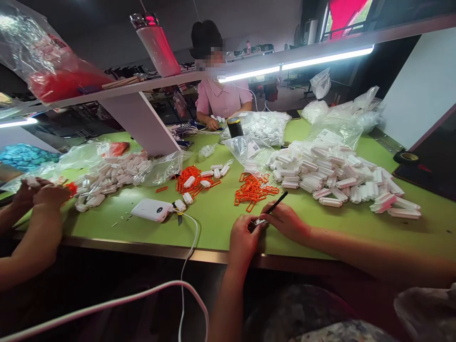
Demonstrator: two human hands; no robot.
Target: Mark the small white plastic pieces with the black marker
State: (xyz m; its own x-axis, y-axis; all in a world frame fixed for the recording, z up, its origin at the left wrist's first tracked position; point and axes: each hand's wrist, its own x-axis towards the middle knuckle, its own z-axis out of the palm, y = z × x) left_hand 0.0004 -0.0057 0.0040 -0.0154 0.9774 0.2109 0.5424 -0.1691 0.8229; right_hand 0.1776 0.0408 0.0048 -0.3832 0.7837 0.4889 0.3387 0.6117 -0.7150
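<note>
My left hand (244,235) is closed round a small white connector (259,222) at the near edge of the green table (217,213). My right hand (287,221) pinches a thin black tool (278,202) whose tip points down at that connector. Just beyond my hands lies a heap of orange clips (253,188). A big pile of white connectors (338,173) spreads to the right of it.
A white power bank (152,209) with a white cable lies to the left. More orange clips (190,179) and white parts (110,178) sit further left, where another person's hands (39,194) work. A person in pink (223,97) sits across, near plastic bags (265,126) and a black can (235,127).
</note>
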